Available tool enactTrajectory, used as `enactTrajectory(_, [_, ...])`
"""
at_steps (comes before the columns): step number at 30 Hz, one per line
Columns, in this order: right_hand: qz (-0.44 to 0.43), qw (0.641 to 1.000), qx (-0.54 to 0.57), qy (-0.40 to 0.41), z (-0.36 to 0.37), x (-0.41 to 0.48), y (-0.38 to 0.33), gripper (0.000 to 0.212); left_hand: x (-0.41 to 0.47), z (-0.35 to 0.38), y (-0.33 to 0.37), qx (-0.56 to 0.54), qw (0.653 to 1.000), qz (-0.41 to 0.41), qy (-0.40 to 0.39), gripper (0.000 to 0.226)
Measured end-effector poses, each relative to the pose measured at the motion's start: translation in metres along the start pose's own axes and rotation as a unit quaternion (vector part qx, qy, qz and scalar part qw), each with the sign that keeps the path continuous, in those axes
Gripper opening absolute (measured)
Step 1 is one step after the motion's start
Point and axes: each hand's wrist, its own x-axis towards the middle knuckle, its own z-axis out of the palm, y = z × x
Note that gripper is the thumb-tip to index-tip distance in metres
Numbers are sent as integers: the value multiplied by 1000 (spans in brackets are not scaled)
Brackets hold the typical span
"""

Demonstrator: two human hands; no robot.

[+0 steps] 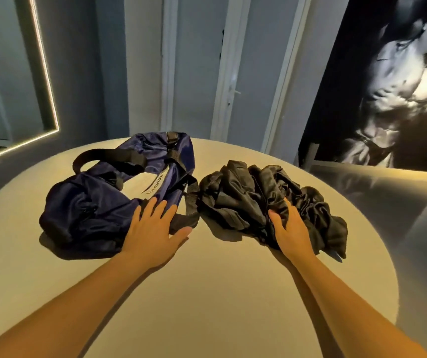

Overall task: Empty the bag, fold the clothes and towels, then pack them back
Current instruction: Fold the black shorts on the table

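Observation:
A dark blue duffel bag [96, 200] with black straps lies slumped on the left of a round beige table [207, 285]. My left hand [153, 228] rests flat on the bag's near right end, fingers straight and spread, thumb out over a black strap. To the right lies a crumpled heap of black clothes [253, 195]. My right hand [288, 228] lies on the heap's near right side, its fingertips sunk into the folds; the fingers look relaxed rather than gripping.
The table's edge curves round close behind the bag and the clothes. A white door [199, 73] stands behind it. A lit frame [49, 94] is on the left wall and a dark picture [388, 86] on the right. Bare tabletop lies between my forearms.

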Motion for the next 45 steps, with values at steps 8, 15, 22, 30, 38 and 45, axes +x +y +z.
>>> enactTrajectory(8, [34,992,102,60,-7,11,15,68,33,-24,88,-281,950,47,127,84])
enactTrajectory(15, [-32,988,114,103,-15,10,17,68,59,-16,131,-266,962,27,59,72])
enactTrajectory(22, [-60,997,17,44,-34,33,34,38,41,-45,129,-335,933,-30,130,20])
enactTrajectory(30, [246,933,221,139,-112,135,-1,37,53,-138,111,-496,815,-192,230,13])
enactTrajectory(38, [24,1000,-8,14,-110,71,-30,57,33,-172,112,-460,823,-112,313,14])
enactTrajectory(45, [-207,940,-227,-150,-65,5,-38,71,22,-201,125,-476,807,-87,339,13])
